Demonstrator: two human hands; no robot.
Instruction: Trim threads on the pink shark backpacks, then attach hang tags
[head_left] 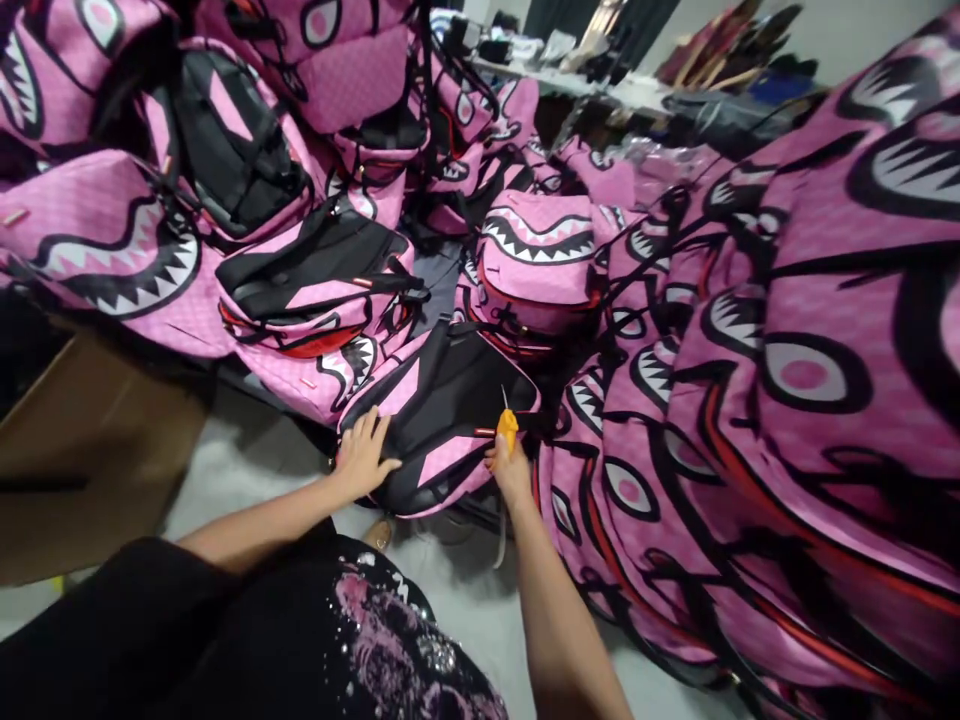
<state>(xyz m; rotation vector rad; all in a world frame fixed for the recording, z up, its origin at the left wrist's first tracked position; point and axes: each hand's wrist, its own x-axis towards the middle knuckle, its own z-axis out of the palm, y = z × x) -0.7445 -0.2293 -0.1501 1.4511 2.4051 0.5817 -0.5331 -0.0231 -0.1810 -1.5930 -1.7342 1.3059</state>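
Observation:
A pink and black backpack point(442, 420) with its black padded back facing up lies in front of me on the floor. My left hand point(364, 455) rests flat on its left edge, fingers spread. My right hand point(508, 465) is closed around a small orange-handled cutter point(508, 425) whose thin blade points up, right at the backpack's right edge.
Piles of pink backpacks with shark-mouth prints point(536, 260) surround the spot, a tall row on the right point(787, 400) and more on the left point(112, 240). A brown cardboard box point(90, 450) stands at the left. Shelves with goods point(600, 70) are at the back.

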